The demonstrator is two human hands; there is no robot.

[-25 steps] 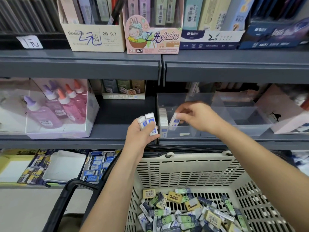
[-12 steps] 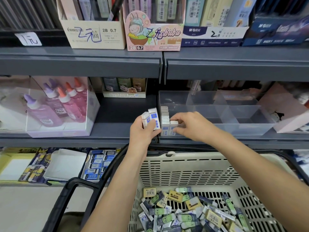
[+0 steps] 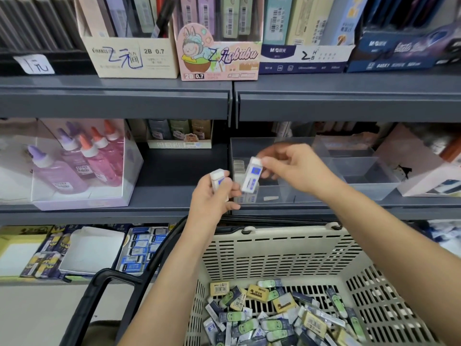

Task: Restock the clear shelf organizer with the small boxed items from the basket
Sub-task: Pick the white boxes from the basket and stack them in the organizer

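- Far left on the middle shelf, a carton of glue bottles [image 3: 74, 158] stands well apart from my work.
- My left hand [image 3: 212, 198] is up in front of the shelf edge. Its fingers are curled round one small white box [image 3: 219, 178], whose top end pokes out above my thumb.
- Just right of it, a white-and-blue box [image 3: 252, 177] hangs tilted in front of the organizer's left end, not yet set down.
- Behind that box, a short row of white boxes [image 3: 239, 168] stands in the leftmost compartment. That row is all I can count as done.
- My right hand [image 3: 296, 168] pinches the white-and-blue box by its top end between thumb and fingertips, the other fingers loosely bent.
- Further right, I can make out boxes nowhere else in the clear organizer [image 3: 361, 176], so I judge most of it is left to fill.
- Below, the basket [image 3: 274, 245] holds a deep heap of small boxed items [image 3: 274, 318]. The restock looks barely begun to me.
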